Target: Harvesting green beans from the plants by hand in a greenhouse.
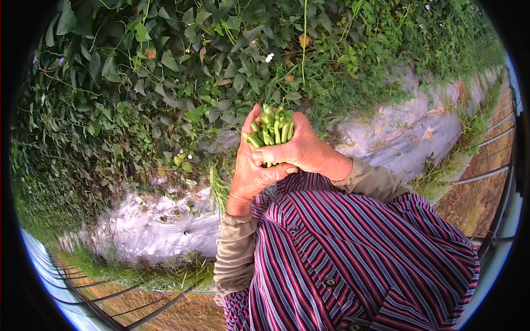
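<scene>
A bundle of green long beans (273, 128) stands in front of my chest, its cut-looking ends pointing up towards me. Both hands are wrapped around it. My left hand (248, 173) cups the bundle from the left and below, its thumb lying across the near side. From the right, my right hand (304, 142) closes around it, with the thumb over the front just above the left thumb. Thin bean tips (219, 188) show beyond my left wrist, hanging down; whether they belong to the same bundle is hidden by the hand.
A dense wall of climbing bean vines (165, 82) rises before me, with one long bean pod (304, 45) dangling from it. Pale plastic mulch (161, 225) covers the bed at both sides. Grass (165, 277) and the metal frame tubes (155, 312) of a tunnel structure lie outward.
</scene>
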Demonstrator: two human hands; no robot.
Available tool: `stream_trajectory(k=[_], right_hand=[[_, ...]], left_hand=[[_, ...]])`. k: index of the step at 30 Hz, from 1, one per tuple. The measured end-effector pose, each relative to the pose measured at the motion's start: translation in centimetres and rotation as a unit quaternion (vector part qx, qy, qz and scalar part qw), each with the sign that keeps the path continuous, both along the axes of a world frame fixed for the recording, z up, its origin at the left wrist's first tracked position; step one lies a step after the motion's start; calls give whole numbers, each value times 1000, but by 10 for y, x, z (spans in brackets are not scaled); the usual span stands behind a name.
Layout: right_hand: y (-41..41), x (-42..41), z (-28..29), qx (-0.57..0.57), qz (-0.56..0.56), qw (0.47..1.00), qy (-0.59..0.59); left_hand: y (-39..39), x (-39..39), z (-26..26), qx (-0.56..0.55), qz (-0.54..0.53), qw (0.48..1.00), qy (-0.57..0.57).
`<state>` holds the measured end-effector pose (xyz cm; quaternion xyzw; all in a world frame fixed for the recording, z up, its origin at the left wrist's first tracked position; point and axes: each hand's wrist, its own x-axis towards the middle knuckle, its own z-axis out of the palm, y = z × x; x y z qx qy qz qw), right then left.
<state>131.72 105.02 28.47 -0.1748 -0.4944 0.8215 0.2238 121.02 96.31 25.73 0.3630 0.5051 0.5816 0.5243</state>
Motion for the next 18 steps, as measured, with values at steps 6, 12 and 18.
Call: stream_trajectory(k=[6,12,18], right_hand=[[0,10,1,171,17,982,-77],[14,6,-18,435,25,899,-42],[18,18,-12,484,97,869,-27]], left_hand=[[-9,3,-7,-55,-42,982,-177],[-20,11,0,-83,-95,977,-170],[-20,17,-3,8,-92,996,9]])
